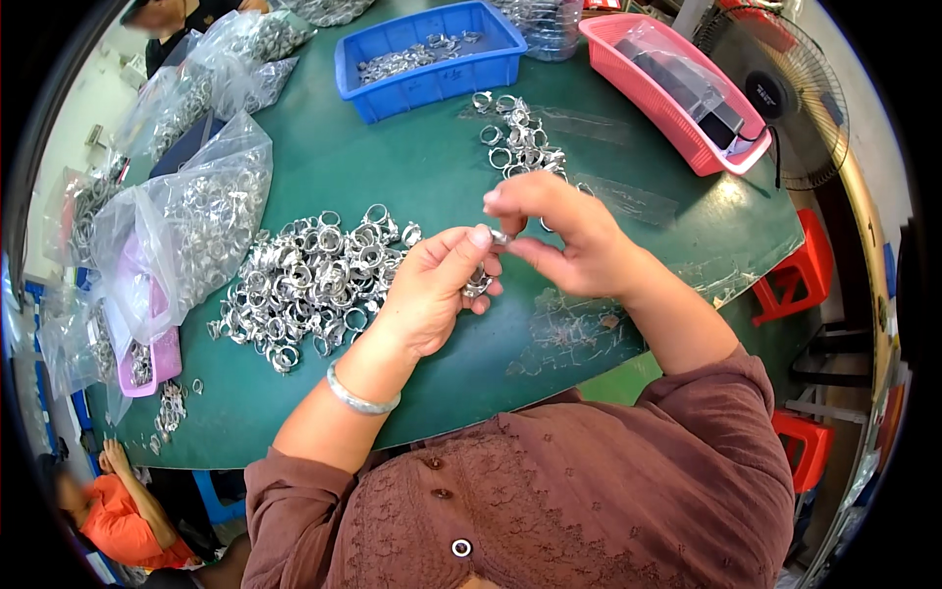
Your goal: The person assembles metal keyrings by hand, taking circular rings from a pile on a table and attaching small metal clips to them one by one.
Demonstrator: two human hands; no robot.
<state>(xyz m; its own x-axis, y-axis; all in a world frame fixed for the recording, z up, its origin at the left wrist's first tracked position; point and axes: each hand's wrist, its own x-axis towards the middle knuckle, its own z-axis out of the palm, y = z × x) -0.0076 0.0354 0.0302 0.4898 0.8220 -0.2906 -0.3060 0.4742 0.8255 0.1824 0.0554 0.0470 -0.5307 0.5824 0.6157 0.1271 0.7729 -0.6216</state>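
Pinching a small ring [498, 237] between thumb and forefinger, the left hand [432, 285] presents it over the table, near the front edge. The ring is silver-coloured and shiny; its finer detail is too small to tell. Further silver rings [478, 283] sit within the curled lower fingers of the same hand. The left forearm enters from lower left and slants up to the right, with a pale bangle [361, 396] around the wrist. The right hand [579, 240] stands opposite, its thumb and forefinger spread wide apart: the forefinger arches above the ring, and the thumb tip lies at the ring's right side; whether it makes contact cannot be told. The right forearm slants up to the left from a brown sleeve [716, 402]. Left of the left hand lies a large heap of silver rings [319, 275]; a smaller group of rings [520, 137] lies just beyond the right hand. All rest on a green tabletop [412, 172]. Farther out are a blue bin [442, 91] containing metal pieces, a pink basket [643, 93] at far right, and, at left, clear bags [211, 201] of rings beside a lilac tray [167, 368].
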